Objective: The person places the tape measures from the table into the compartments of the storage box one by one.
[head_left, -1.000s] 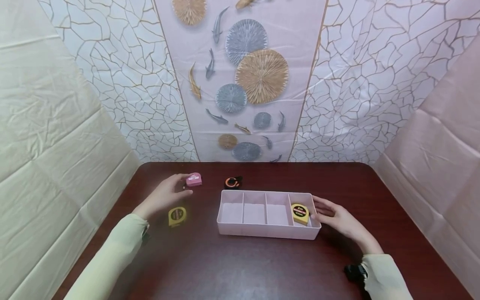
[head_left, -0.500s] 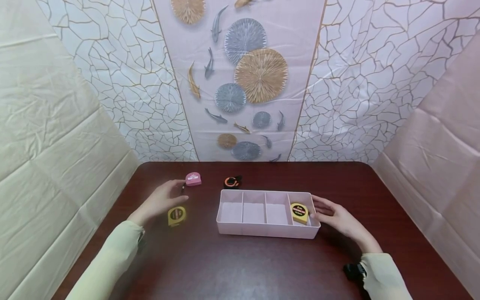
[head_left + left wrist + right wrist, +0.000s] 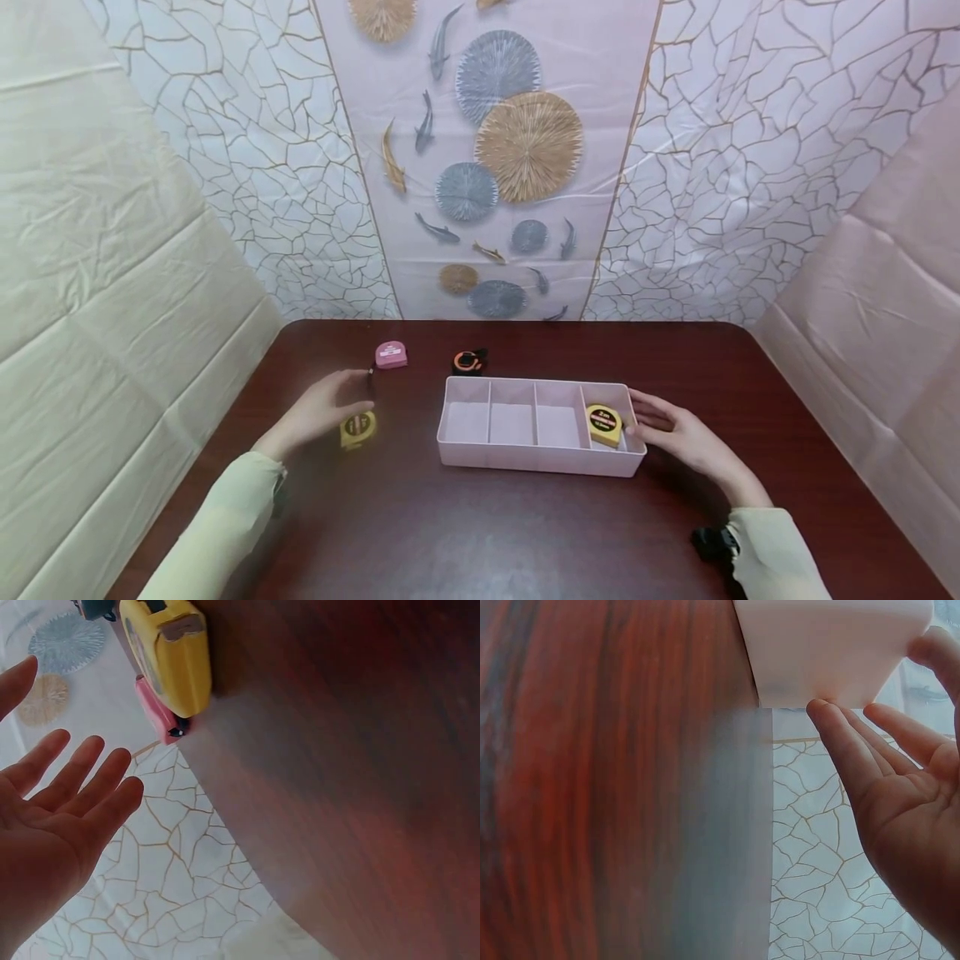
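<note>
A yellow tape measure [image 3: 358, 427] stands on the table at left, with my left hand [image 3: 315, 414] beside it, fingers apart and holding nothing. In the left wrist view, this tape measure [image 3: 176, 656] is apart from the fingertips [image 3: 131, 787]. My right hand [image 3: 686, 437] holds the right end of a pale pink divided box [image 3: 540, 457], thumb at the rim and fingers against the outside. Inside its rightmost compartment leans another yellow tape measure [image 3: 604, 425]. A pink tape measure [image 3: 391, 356] lies farther back at left. Behind the box is a black and orange tape measure [image 3: 468, 362].
The dark red-brown table [image 3: 480, 533] extends toward me in front of the box. A patterned cloth [image 3: 510, 250] hangs at its back edge. Plain cloth sides [image 3: 112, 292] rise at left and right.
My left hand has drawn back from the pink tape measure toward me, to the yellow one on the table. The right hand stays at the box. The head view has shifted slightly.
</note>
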`<state>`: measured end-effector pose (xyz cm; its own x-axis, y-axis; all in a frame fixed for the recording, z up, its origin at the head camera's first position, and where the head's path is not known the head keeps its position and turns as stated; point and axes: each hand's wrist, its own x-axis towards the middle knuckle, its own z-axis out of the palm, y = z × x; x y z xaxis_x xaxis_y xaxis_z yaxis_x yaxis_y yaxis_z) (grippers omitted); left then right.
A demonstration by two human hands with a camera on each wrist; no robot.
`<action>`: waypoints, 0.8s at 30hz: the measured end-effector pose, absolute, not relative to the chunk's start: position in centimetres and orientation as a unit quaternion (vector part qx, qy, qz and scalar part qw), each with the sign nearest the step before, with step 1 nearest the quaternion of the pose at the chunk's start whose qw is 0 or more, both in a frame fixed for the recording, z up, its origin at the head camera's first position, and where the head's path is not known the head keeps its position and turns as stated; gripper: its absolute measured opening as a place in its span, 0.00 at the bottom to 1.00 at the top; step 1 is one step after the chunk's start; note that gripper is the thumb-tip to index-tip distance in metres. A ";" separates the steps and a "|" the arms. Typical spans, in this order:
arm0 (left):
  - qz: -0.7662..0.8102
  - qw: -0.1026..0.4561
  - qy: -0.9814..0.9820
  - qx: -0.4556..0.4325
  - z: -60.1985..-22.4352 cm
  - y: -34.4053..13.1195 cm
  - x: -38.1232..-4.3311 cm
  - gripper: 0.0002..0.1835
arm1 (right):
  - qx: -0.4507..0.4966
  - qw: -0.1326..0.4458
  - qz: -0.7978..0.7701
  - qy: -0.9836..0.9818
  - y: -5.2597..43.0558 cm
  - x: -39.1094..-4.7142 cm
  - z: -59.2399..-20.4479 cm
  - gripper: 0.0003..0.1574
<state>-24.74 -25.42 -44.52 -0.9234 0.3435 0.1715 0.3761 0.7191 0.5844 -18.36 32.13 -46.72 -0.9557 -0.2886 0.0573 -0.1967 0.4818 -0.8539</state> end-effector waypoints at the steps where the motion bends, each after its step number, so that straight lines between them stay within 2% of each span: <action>1: -0.321 0.026 -0.926 -0.196 -44.6 -25.5 -24.7 0.32 | -0.142 0.046 -0.490 0.859 32.1 -18.4 -46.7 0.41; 24: -0.318 -0.024 -0.924 -0.211 -47.4 -25.8 -23.7 0.35 | -0.142 0.046 -0.490 0.859 32.3 -18.3 -46.8 0.42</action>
